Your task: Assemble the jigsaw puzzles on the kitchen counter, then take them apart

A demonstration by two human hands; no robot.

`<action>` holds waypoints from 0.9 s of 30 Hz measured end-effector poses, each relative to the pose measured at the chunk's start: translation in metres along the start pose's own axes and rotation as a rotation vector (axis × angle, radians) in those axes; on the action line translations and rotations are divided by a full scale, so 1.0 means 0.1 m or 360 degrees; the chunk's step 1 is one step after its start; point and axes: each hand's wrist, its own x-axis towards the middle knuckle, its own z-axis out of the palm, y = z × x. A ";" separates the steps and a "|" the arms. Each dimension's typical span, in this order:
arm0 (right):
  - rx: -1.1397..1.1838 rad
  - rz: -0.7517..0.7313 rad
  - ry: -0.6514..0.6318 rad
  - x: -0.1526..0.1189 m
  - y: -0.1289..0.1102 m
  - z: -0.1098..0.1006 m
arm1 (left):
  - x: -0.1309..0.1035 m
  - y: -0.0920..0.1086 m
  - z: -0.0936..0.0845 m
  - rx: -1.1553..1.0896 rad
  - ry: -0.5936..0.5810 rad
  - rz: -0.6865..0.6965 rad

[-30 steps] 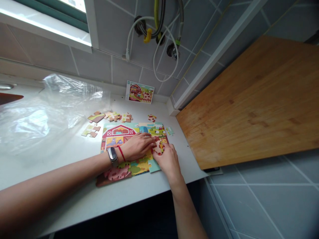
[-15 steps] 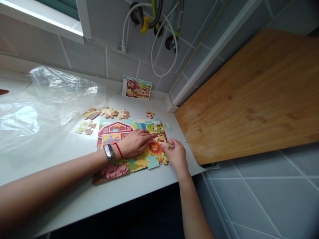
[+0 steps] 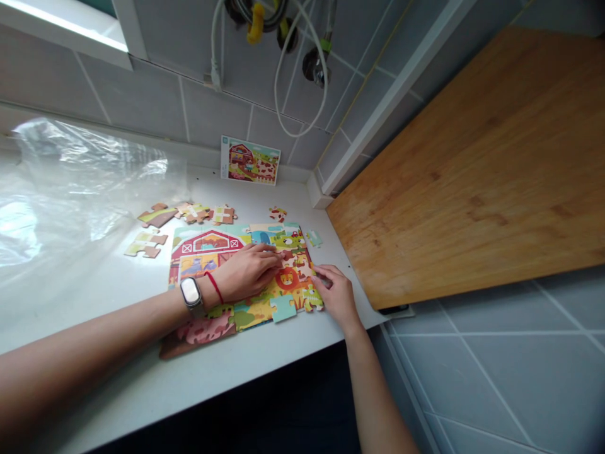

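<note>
right hand [image 3: 334, 293] is shifting out to the puzzle [image 3: 258, 312] edge, uncovering the lion [image 3: 286, 278], probably squaring that side; left hand [image 3: 246, 271] is resting, can't tell if either's fingers are clamping anything

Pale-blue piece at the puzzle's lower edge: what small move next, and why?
Perhaps the right hand should slide the pale-blue piece clear: it juts past the lower edge of the puzzle, its plain color unlike the yellow beside it.

The left hand [image 3: 248, 272] lies palm down across a farm puzzle [image 3: 286, 277] on the white bench [image 3: 113, 391]; the right hand [image 3: 338, 293] meets its right edge, loose pieces [image 3: 222, 215] beyond.
</note>
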 end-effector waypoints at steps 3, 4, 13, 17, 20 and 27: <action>-0.0106 -0.0098 0.0009 -0.01 0.01 -0.01 | 0.00 -0.01 0.00 0.0008 -0.0008 0.0003; -0.0132 -0.0129 0.0011 -0.02 0.03 -0.01 | 0.00 -0.01 0.01 0.0005 -0.0005 0.0003; -0.0097 -0.0248 0.0030 -0.04 0.08 -0.04 | -0.01 -0.01 0.01 0.0013 0.0014 -0.0029; -0.0114 -0.0284 0.0051 -0.04 0.07 -0.04 | -0.01 -0.01 0.00 0.0006 -0.0022 -0.0032; -0.0103 -0.0298 0.0050 -0.06 0.09 -0.06 | -0.01 0.00 0.00 -0.0025 -0.0023 -0.0039; -0.0040 -0.0189 0.0060 -0.08 0.10 -0.05 | -0.01 0.00 -0.01 0.0018 -0.0059 -0.0025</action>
